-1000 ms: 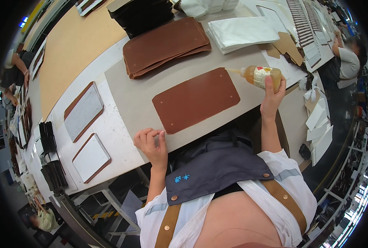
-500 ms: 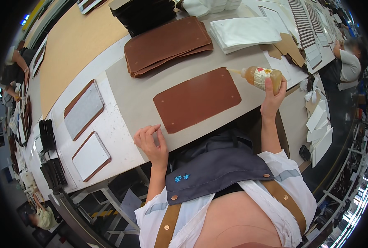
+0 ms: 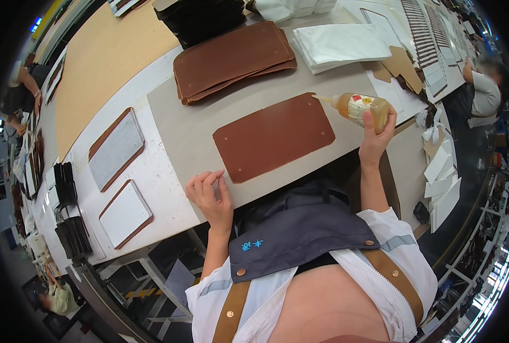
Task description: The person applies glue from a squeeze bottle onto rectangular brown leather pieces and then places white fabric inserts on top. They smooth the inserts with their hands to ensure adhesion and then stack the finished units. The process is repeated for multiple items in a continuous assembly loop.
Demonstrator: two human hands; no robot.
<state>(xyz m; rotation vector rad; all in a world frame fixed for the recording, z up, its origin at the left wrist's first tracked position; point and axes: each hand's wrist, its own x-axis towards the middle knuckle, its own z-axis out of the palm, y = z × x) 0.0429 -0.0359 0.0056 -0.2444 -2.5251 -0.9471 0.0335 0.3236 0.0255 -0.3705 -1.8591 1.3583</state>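
A flat brown leather-like panel [image 3: 274, 138] with clipped corners and small holes lies on a grey work sheet [image 3: 180, 143] in front of me. My right hand [image 3: 377, 134] is wrapped round a clear squeeze bottle [image 3: 360, 110] of amber liquid, held on its side. Its thin nozzle points left, with the tip at the panel's far right corner; whether it touches cannot be made out. My left hand [image 3: 210, 193] rests by the panel's near left corner, fingers loosely bent and apart, holding nothing.
Beyond the panel sit a stack of brown panels [image 3: 234, 60], a black stack [image 3: 200, 20] and folded white sheets [image 3: 340, 46]. Two brown-edged pieces with pale facings [image 3: 117, 150] lie at left, near black bundles [image 3: 74, 235]. White boards [image 3: 444, 191] are at right. Other people work farther off.
The bottle has tilted slightly in my right hand, its nozzle tip staying by the same corner. My left hand and the panel have hardly moved.
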